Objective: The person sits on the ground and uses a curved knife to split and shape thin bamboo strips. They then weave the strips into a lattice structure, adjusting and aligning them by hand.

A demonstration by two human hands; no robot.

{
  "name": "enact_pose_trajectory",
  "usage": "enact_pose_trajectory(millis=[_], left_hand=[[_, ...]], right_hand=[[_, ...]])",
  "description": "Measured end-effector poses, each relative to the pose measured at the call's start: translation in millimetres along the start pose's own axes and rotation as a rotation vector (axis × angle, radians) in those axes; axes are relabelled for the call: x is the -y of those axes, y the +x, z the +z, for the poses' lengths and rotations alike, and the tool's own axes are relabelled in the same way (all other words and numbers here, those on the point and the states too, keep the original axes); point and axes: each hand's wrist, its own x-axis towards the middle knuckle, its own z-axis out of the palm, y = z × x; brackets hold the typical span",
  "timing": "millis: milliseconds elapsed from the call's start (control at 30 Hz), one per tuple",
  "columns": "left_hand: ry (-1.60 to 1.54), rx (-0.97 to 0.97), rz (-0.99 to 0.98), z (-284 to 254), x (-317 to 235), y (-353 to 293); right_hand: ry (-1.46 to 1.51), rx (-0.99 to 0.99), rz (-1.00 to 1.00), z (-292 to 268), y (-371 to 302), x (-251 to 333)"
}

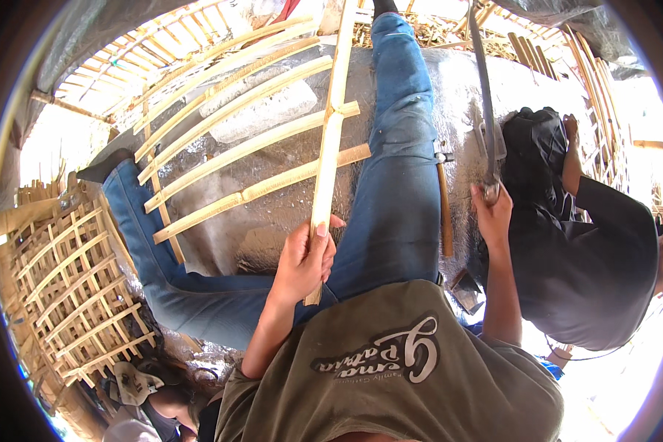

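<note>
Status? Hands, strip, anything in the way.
Left fingers closed on strip; right fingers closed on blade. Strip crosses slats in view. Right leg between strip and blade; hammer beside leg.

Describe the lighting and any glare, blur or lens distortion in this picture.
Head view: daylight burns out at left and right, and glare patches the silvery ground covering. Head view again: a dark curved rim, fisheye bending likely, yet the long bamboo strip looks fairly sharp.
</note>
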Motion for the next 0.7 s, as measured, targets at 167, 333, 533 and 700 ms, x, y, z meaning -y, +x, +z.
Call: enact_pose_trajectory(millis=[167, 333, 533, 700], left_hand=[[0.017, 0.058, -0.054, 7, -11, -1], [0.096, 0.112, 0.018, 13, -21, -1], [0.241, 0.006, 0.062, 12, -30, -6], [0.316, -0.043, 0.107, 7, -24, -14]], right_hand=[[-0.246, 0.075, -0.425, 15, 50, 106], [-0.408, 0.218, -0.588, 30, 83, 155], [-0.558, 0.314, -0.562, 31, 84, 174], [-0.644, 0.266, -0.585, 37, 89, 175]])
